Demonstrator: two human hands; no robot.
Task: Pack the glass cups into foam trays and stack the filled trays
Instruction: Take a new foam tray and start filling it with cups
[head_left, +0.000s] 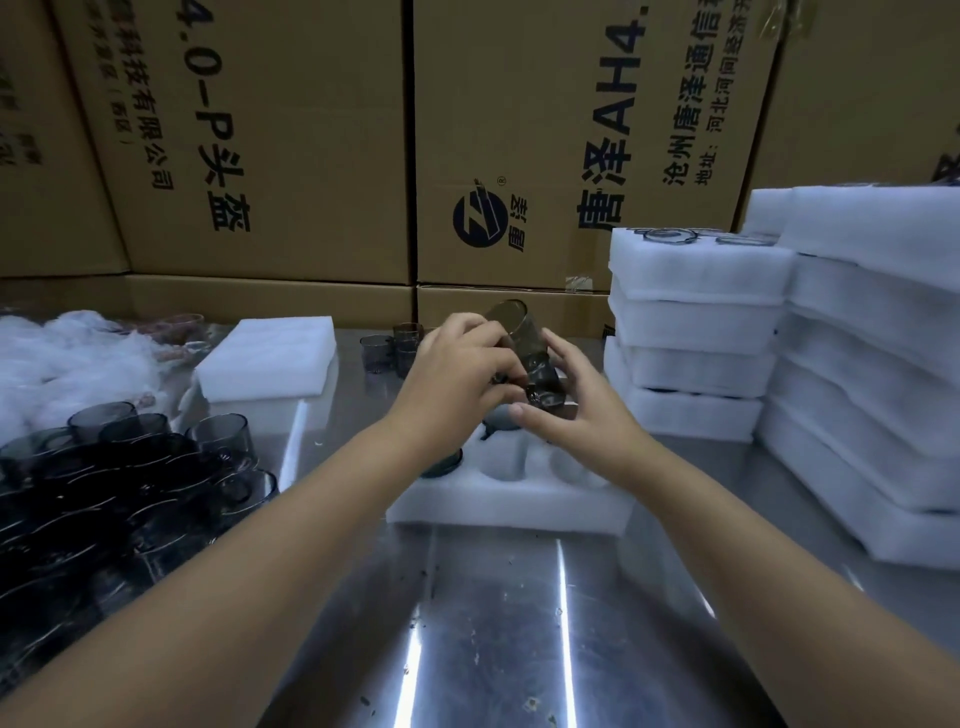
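grip: curled round cups near the mouth with left hand, pinching the lower end with right hand, thumb beneath | pose: tilted, mouth up and away, just above foam tray | next: likely base-first into empty holes, nearer right hand

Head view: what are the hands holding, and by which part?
A tilted glass cup: left hand grips its side, right hand holds its lower end, over the foam tray.

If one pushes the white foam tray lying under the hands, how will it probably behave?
The foam tray looks light, and several pockets are empty, so it would probably slide easily on the smooth steel table. Lifted by one edge, it may flex and tip its cups.
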